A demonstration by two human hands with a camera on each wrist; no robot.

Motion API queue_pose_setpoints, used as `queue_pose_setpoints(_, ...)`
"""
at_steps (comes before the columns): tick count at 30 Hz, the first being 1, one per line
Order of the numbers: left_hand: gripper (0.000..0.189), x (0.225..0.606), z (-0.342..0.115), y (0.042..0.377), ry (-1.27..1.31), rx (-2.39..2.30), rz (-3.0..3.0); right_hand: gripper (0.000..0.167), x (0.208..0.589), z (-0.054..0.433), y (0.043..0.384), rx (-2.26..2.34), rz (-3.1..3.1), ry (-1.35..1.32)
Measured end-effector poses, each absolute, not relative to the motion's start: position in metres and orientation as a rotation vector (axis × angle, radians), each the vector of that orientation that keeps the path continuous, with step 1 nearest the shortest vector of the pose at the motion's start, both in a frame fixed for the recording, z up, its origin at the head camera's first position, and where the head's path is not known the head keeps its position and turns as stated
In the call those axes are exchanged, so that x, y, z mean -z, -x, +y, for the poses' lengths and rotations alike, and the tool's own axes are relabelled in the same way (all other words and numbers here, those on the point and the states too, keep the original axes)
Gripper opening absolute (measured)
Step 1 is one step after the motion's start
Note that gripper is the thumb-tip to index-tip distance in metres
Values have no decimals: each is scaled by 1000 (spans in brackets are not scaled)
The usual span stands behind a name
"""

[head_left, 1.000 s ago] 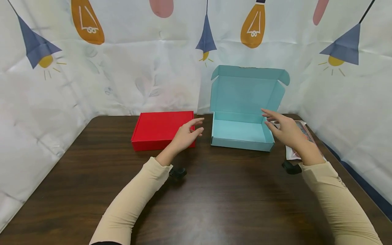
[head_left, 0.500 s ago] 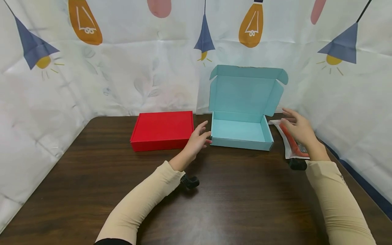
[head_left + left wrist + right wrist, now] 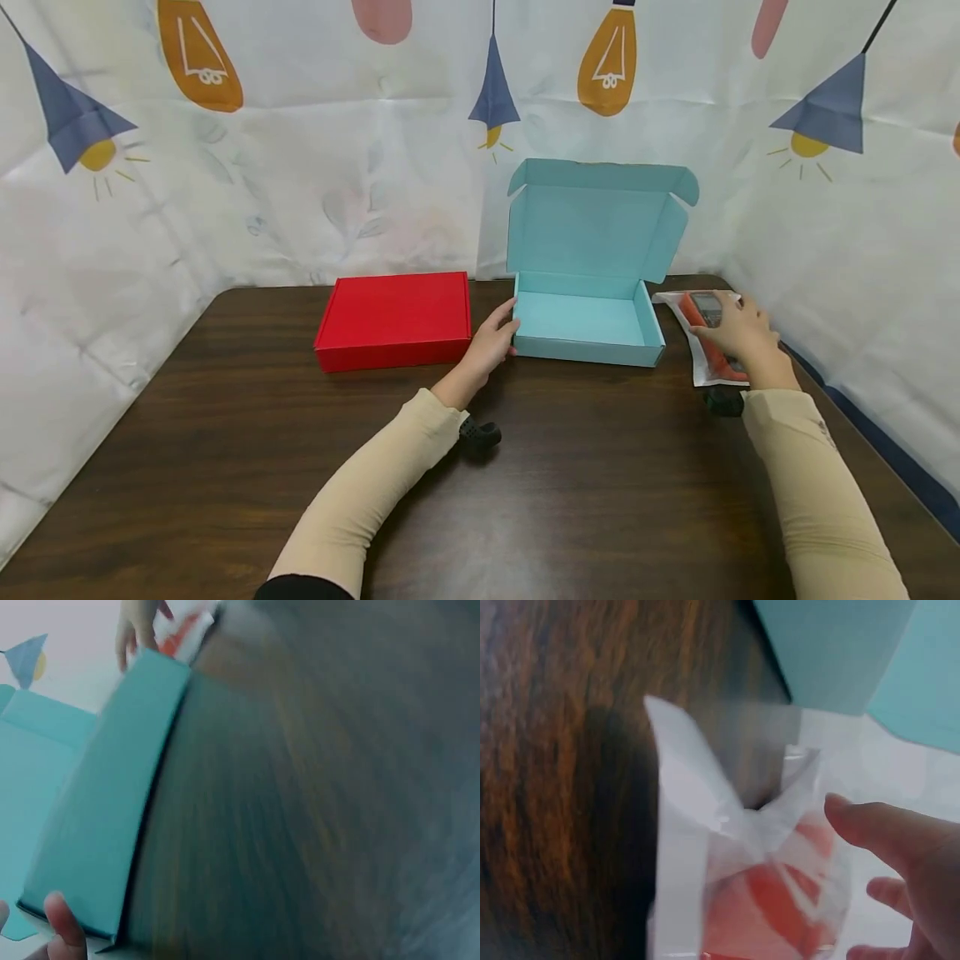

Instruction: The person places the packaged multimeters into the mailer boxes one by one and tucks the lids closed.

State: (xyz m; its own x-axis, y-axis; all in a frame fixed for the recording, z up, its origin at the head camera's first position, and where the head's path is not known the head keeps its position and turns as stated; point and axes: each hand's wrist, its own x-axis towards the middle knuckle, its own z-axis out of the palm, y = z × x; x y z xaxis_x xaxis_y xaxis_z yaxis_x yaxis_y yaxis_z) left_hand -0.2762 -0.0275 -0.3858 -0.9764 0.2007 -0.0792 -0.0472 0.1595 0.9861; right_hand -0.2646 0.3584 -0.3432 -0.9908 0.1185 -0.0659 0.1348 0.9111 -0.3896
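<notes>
A turquoise cardboard box [image 3: 588, 351] stands with its lid up at the back of the table. My left hand [image 3: 491, 337] is at its left side, fingers extended; the left wrist view puts the thumb [image 3: 64, 921] right at the box's front corner. Right of the box lies a clear plastic bag [image 3: 701, 368] holding an orange device with a grey screen [image 3: 705, 309], which looks like a multimeter. My right hand [image 3: 738, 333] is over it with fingers spread, hiding part of the device. In the right wrist view, the thumb [image 3: 870, 825] is beside the crinkled bag [image 3: 679, 795].
A closed red box [image 3: 397, 312] sits left of my left hand. The dark wooden table [image 3: 585, 483] extends toward me. White printed fabric [image 3: 300, 192] hangs behind and along both sides. Black cameras [image 3: 480, 435] are strapped at my wrists.
My left hand has moved right from beside the red box to the turquoise box's side. My right hand has moved right, away from the turquoise box, and down over the bagged device.
</notes>
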Motion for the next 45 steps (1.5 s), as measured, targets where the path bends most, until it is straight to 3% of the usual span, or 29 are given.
queue_pose_setpoints(14,54,386,-28,290,-62,-1869,2165,101,357,370,275,642,2846,-284)
queue_pose_setpoints(23,57,392,-34,296,-128,-1840,2094,100,363,370,280,597,2841,-330)
queue_pose_setpoints(32,56,392,-36,296,-170,-1843,2089,86,363,374,283,566,2840,-291)
queue_pose_setpoints(45,57,395,-36,296,-179,-1826,2093,84,362,372,279,568,2872,-256)
